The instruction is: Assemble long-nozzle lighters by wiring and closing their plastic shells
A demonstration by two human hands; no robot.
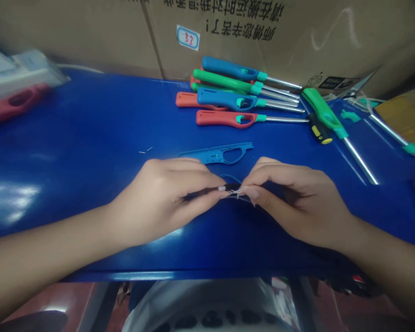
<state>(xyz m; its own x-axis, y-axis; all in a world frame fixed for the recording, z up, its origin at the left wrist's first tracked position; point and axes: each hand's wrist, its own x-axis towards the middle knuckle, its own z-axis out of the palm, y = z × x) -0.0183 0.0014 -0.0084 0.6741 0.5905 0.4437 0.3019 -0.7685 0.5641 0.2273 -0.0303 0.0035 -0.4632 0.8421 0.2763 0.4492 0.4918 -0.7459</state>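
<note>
Fine wire work, it seems, short of the desk's (107, 120) front edge: left hand (166, 198) pinching a small black part (232, 186), right hand (300, 198) clamped on pale wires (235, 191) beside it; next move wants steady fingertips

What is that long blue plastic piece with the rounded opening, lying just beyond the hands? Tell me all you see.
The long blue plastic piece looks like a thin, shallow shell, its raised edges and small inner details facing up. A rounded opening sits toward its right end, with a narrow tip past it. It lies on the glossy blue table, partly hidden by the bare left hand; whether they touch is unclear.
</note>
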